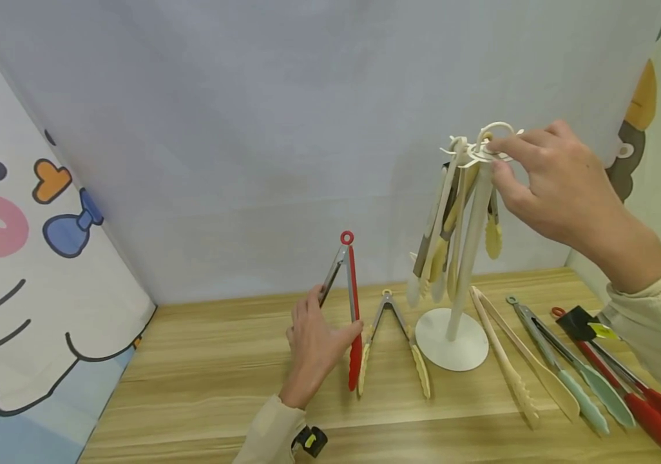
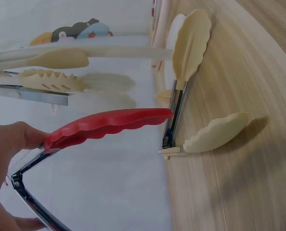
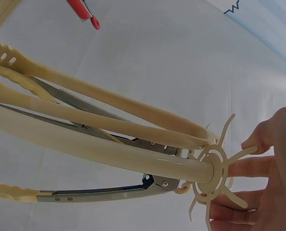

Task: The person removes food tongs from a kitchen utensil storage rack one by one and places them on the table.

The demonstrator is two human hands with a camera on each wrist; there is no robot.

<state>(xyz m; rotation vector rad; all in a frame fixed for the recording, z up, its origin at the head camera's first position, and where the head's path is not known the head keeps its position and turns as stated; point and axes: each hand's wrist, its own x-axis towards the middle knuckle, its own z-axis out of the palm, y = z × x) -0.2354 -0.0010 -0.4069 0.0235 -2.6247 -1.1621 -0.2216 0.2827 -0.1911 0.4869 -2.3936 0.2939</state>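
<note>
My left hand (image 1: 319,338) holds red-tipped metal tongs (image 1: 355,364) upright, the red ring on top. In the left wrist view, their scalloped red head (image 2: 109,126) is spread from the other arm. Pale yellow tongs (image 1: 421,370) stand spread just to the right on the table. My right hand (image 1: 568,187) pinches the hooked top of a white utensil rack (image 1: 471,251), with the thumb against one prong in the right wrist view. Several tongs (image 1: 439,248) hang from the hooks (image 3: 226,130), beige, yellow and grey ones among them.
On the wooden table (image 1: 209,380), right of the rack's round base (image 1: 452,354), lie beige tongs (image 1: 507,364), teal tongs (image 1: 600,390) and other red tongs (image 1: 652,412). A pale curtain (image 1: 238,142) stands behind, and a cartoon-printed cloth (image 1: 17,341) on the left.
</note>
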